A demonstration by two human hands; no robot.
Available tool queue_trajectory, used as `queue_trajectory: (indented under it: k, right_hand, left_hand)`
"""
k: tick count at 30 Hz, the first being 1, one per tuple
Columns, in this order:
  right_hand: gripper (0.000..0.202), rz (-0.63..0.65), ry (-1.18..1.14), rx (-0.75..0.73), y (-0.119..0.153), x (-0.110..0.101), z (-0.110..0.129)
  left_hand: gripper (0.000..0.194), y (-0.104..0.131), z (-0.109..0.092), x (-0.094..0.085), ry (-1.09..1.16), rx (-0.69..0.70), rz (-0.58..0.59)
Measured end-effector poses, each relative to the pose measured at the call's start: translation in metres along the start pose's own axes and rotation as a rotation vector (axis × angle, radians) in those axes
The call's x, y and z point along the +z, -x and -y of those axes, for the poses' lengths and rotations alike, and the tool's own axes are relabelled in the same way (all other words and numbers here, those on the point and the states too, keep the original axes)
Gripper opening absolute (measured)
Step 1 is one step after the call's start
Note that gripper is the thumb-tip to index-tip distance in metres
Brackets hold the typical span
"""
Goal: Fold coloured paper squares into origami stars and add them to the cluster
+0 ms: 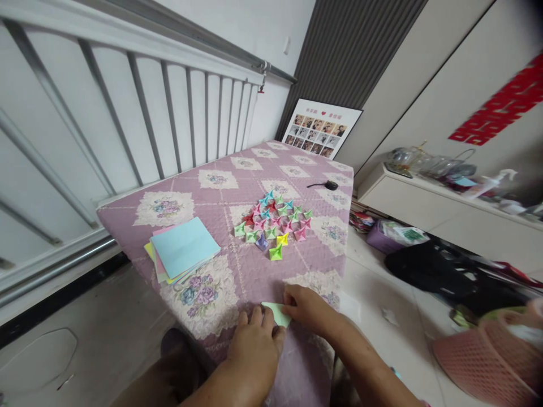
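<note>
Left hand (254, 342) palm-down, fingers slightly spread — right hand (306, 309) curled, fingers together, thumb on pale green paper (275, 311)

Home room: radiator (143, 107), floral cloth (263, 280), framed photo collage (316, 127), low cabinet (413, 206), pink basket (479, 356).

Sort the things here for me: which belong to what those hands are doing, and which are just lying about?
Likely part of the work:
pale green paper, touched by the left hand and right hand
stack of coloured sheets
small folded paper shapes

Apparently just lying about:
dark spoon-like object
photo board
spray bottle
pink basket
</note>
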State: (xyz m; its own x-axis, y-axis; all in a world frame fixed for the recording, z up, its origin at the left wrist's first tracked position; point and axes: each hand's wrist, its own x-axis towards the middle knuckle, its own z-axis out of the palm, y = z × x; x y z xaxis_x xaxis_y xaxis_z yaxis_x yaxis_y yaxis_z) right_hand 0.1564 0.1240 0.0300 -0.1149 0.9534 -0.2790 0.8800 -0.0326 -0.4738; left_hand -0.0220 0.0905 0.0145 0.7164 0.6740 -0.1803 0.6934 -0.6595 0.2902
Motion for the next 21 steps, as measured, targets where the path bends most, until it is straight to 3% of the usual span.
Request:
queue_trajectory:
  k: [9, 15, 18, 21]
  right_hand:
    - [0.005, 0.087, -0.148, -0.018, -0.006, -0.002, -0.003]
    - [0.007, 0.037, -0.270, -0.067, 0.000, -0.001, -0.010]
    - [0.016, -0.025, -0.363, -0.094, 0.011, 0.001, -0.015]
    - [0.026, -0.148, -0.612, -0.084, 0.025, 0.007, -0.018]
  left_hand:
    - [0.032, 0.000, -0.004, -0.007, -0.010, 0.027, 0.012]
    - [0.028, -0.005, -0.007, -0.008, 0.104, -0.045, -0.022]
    - [0.026, -0.008, -0.001, -0.001, 0.332, -0.140, -0.184]
    - [0.027, -0.014, 0.001, 0.014, 0.722, -0.336, -0.483]
